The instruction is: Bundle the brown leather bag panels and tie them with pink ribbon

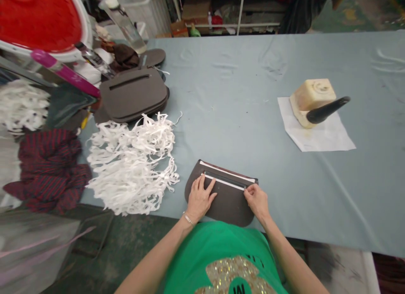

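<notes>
A dark brown bag panel (229, 207) with rounded lower corners lies flat at the table's near edge. Across its upper part runs a dark zipper (225, 179), with one white tape strip (226, 172) above it and another white strip (225, 182) below. My left hand (200, 198) rests flat on the panel's left side, fingers spread, their tips by the lower strip's left end. At that strip's right end, the thumb and forefinger of my right hand (257, 201) are pinched together on the strip; the fingertips partly hide its end.
Left of the panel lies a heap of white strips (136, 167), with a stack of brown panels (136, 91) behind it. To the right, a pale plastic container (311, 98) with a black handle (329, 110) stands on white paper (332, 136). Bottles (126, 26) stand at the far left.
</notes>
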The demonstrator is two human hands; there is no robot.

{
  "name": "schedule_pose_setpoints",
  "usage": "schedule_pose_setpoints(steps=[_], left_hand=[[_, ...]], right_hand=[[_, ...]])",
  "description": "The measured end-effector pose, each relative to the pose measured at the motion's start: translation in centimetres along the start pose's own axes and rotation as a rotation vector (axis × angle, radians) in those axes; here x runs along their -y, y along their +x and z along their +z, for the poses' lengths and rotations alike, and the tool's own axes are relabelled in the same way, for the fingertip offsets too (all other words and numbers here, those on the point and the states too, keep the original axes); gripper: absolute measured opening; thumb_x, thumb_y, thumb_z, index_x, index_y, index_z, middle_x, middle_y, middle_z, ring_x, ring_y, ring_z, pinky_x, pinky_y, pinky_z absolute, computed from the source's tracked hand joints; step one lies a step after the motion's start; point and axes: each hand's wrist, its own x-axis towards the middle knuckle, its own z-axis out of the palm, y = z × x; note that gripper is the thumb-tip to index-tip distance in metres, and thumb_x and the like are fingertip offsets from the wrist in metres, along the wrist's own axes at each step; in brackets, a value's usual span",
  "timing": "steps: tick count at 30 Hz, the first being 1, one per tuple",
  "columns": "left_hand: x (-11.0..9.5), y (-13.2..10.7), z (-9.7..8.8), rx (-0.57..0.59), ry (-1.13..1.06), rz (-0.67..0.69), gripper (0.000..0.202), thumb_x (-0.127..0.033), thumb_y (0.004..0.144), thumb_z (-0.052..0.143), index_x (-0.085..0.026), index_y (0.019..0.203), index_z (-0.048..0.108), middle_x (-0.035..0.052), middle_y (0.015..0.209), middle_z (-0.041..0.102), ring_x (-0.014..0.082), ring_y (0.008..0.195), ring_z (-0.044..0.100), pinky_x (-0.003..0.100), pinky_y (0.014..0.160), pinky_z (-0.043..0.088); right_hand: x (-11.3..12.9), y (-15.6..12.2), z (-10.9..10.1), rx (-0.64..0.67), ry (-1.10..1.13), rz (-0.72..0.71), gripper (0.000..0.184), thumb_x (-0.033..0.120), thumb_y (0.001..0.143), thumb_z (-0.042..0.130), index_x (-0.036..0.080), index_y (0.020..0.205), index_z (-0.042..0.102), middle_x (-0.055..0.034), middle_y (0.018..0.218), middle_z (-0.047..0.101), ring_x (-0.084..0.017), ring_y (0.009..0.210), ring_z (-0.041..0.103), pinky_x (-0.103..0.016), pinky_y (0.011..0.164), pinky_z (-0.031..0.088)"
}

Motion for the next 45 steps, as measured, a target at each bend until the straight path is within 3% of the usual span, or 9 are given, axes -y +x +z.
schedule_pose_setpoints(steps=[5,10,12,19,23,26,31,38,45], left_hand=[[-0.5,0.1,-0.3,0.005,0.048,-0.021,0.052,-0.036,0.085,0.058,-0.030,0.135,0.046,0.0139,0.142,0.037,0.0321,0.128,0.037,0.051,0.107,0.032],[0.1,-0.2,-0.1,0.000,0.075,-0.014,0.050,-0.034,0.087,0.056,-0.028,0.136,0.044,0.0137,0.141,0.039,0.0318,0.129,0.037,0.051,0.106,0.032],[0.5,-0.3,0.1,-0.011,0.054,-0.013,0.049,-0.032,0.088,0.054,-0.026,0.136,0.043,0.0131,0.140,0.040,0.0306,0.128,0.037,0.050,0.106,0.032],[2.9,1.9,0.4,-0.252,-0.100,-0.354,0.038,-0.027,0.089,0.051,-0.016,0.125,0.047,0.0142,0.124,0.049,0.0271,0.120,0.044,0.045,0.102,0.037],[4.7,3.7,-0.6,-0.133,-0.303,-0.513,0.056,-0.028,0.079,0.065,-0.015,0.128,0.041,0.0145,0.118,0.055,0.0276,0.112,0.053,0.042,0.094,0.043],[5.8,4.3,-2.0,-0.010,-0.458,-0.507,0.047,-0.025,0.077,0.067,-0.019,0.120,0.048,0.0088,0.106,0.064,0.0223,0.102,0.061,0.033,0.087,0.047],[6.0,4.7,-2.9,-0.061,-0.418,-0.480,0.035,-0.024,0.080,0.065,-0.022,0.113,0.052,0.0051,0.100,0.066,0.0206,0.099,0.061,0.032,0.086,0.046],[3.1,2.6,0.3,-0.152,-0.196,-0.264,0.025,-0.018,0.086,0.056,-0.020,0.110,0.052,0.0082,0.114,0.054,0.0236,0.110,0.048,0.039,0.094,0.039],[2.7,1.7,1.7,-0.163,-0.164,-0.236,0.023,-0.016,0.087,0.052,-0.022,0.109,0.054,0.0072,0.113,0.055,0.0227,0.112,0.047,0.041,0.096,0.039]], right_hand=[[2.1,-0.5,0.3,-0.012,-0.166,-0.085,0.016,0.021,0.080,0.047,0.019,0.091,0.059,-0.0011,0.067,0.057,-0.016,0.057,0.049,-0.027,0.055,0.028],[6.1,-0.1,3.3,0.036,-0.339,-0.814,0.035,0.013,0.090,0.038,0.018,0.119,0.056,-0.0099,0.100,0.059,-0.022,0.090,0.051,-0.033,0.073,0.038],[7.1,0.6,4.6,0.023,-0.348,-0.946,0.034,0.011,0.089,0.040,0.016,0.118,0.057,-0.0117,0.101,0.058,-0.024,0.094,0.048,-0.036,0.079,0.038],[7.4,2.2,5.9,-0.026,-0.287,-0.983,0.021,0.016,0.092,0.042,0.015,0.090,0.063,-0.0088,0.088,0.056,-0.021,0.086,0.047,-0.035,0.079,0.038],[7.2,2.5,6.2,-0.060,-0.258,-0.966,0.020,0.022,0.095,0.041,0.015,0.097,0.061,-0.0091,0.094,0.057,-0.022,0.089,0.046,-0.035,0.080,0.036],[7.0,2.5,6.4,-0.078,-0.252,-0.955,0.023,0.024,0.095,0.041,0.013,0.108,0.057,-0.0104,0.098,0.057,-0.023,0.092,0.046,-0.036,0.082,0.036],[6.0,2.4,5.5,-0.110,-0.281,-0.938,0.021,0.023,0.096,0.038,0.014,0.096,0.058,-0.0075,0.083,0.056,-0.021,0.082,0.046,-0.035,0.077,0.034],[5.7,2.0,4.8,-0.185,-0.352,-0.891,0.024,0.022,0.096,0.037,0.016,0.088,0.058,-0.0083,0.080,0.055,-0.022,0.081,0.045,-0.035,0.074,0.031],[9.9,3.1,8.5,-0.190,-0.353,-0.896,0.024,0.013,0.093,0.037,0.015,0.104,0.058,-0.0108,0.089,0.056,-0.024,0.087,0.046,-0.036,0.075,0.034]])
